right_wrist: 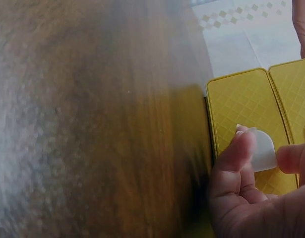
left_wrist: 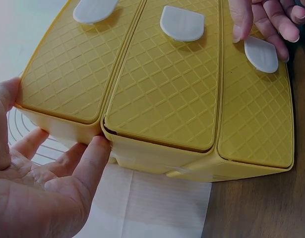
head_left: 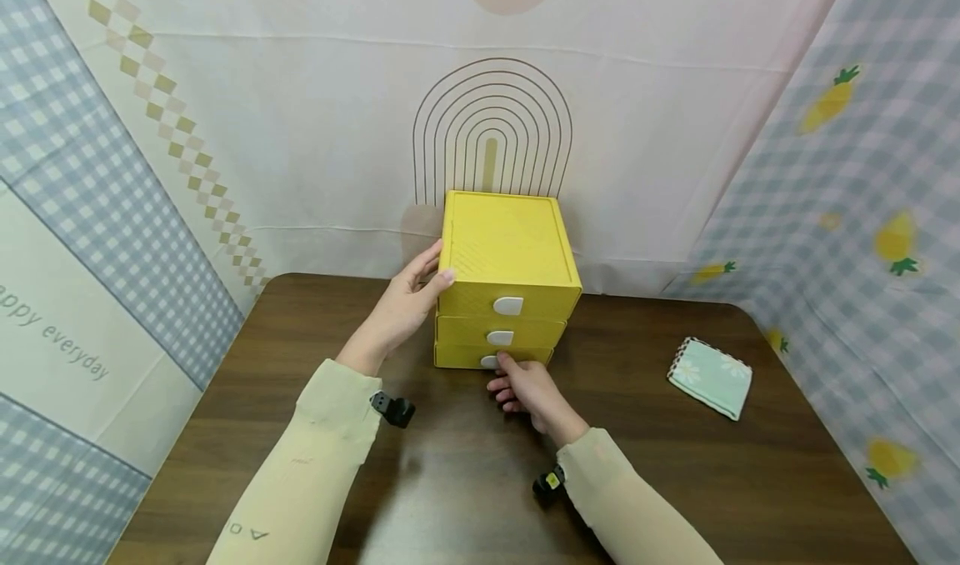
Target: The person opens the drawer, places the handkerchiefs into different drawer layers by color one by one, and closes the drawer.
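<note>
A yellow three-drawer box (head_left: pixel 510 248) stands at the back middle of the brown table (head_left: pixel 675 482), all drawers closed, each with a white tab handle. My left hand (head_left: pixel 408 302) rests flat against the box's left side with straight fingers (left_wrist: pixel 88 163) and the thumb at the top drawer's front corner. My right hand (head_left: pixel 525 386) is low in front of the box. Its thumb and forefinger (right_wrist: pixel 239 153) pinch the white handle (right_wrist: pixel 264 151) of the bottom drawer (left_wrist: pixel 256 99). The same handle (left_wrist: pixel 261 53) shows under the right fingertips in the left wrist view.
A folded mint-green cloth (head_left: pixel 709 377) with a flower print lies on the table to the right of the box. Patterned fabric walls close in the back and both sides. A white paper sheet (left_wrist: pixel 152 208) shows beside the box.
</note>
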A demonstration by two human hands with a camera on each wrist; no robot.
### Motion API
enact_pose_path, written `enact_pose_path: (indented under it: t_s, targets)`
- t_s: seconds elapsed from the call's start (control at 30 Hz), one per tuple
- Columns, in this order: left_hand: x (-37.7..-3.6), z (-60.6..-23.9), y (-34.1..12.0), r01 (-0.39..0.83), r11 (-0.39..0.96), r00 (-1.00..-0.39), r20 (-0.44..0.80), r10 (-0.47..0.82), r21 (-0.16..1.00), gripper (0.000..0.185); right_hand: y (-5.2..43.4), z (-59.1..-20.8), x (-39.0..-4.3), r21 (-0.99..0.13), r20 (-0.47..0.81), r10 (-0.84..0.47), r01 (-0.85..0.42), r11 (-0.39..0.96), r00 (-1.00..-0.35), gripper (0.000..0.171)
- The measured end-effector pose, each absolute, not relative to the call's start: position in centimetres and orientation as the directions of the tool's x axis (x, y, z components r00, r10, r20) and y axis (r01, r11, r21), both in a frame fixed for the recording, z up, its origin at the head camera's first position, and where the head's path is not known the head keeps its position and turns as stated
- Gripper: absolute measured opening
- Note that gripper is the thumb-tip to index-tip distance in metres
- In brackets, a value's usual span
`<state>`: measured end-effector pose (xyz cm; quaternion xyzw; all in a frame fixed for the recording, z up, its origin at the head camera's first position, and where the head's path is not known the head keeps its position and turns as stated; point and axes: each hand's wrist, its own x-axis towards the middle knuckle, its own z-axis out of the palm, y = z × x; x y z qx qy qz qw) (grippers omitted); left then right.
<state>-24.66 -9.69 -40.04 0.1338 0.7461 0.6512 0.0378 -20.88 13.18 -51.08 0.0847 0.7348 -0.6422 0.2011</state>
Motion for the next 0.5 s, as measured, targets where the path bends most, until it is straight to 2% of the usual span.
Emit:
enact_pose_path:
  t_s: [0.5]
  targets:
    - [-24.53, -40.2, -9.61, 0.139, 0.122, -0.965, 0.106, 0.24, 0.983, 0.065, 12.94, -51.55, -20.83, -0.912, -0.403, -0.134, 0.384, 0.148, -0.905, 0.051]
